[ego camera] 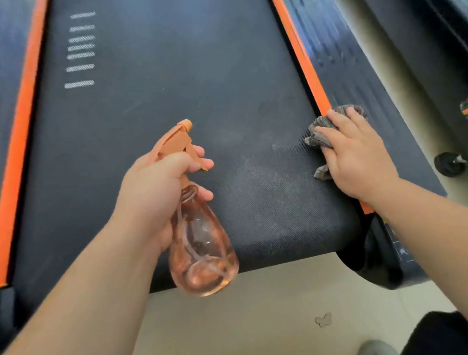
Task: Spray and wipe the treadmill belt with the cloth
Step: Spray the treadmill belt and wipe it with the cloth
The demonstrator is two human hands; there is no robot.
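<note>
1. The belt fills most of your view: dark, woven, running away from you, with short white dashes stacked near its left side and a pale, dusty-looking patch on the near right part.
2. Orange strips edge the belt on both sides, and dark side rails lie outside them.
3. The floor is pale and shows below the belt's near end; a small butterfly-shaped mark sits on it to the right of centre.
4. Your left hand is raised over the near end of the belt, its fingers wrapped tight round the neck of the bottle, with one finger across the trigger.
5. The bottle is clear, orange-tinted plastic with an orange spray head; it hangs tilted from your hand, nozzle aimed away from you along the belt, a little liquid pooled at its base.
6. Your right hand lies palm down at the belt's right edge, fingers spread flat and pressing on the cloth.
7. The cloth is grey and crumpled, mostly under your palm, lying on the belt and touching the right orange strip.
8. A black knob sits on the floor, right of the rail.
</note>
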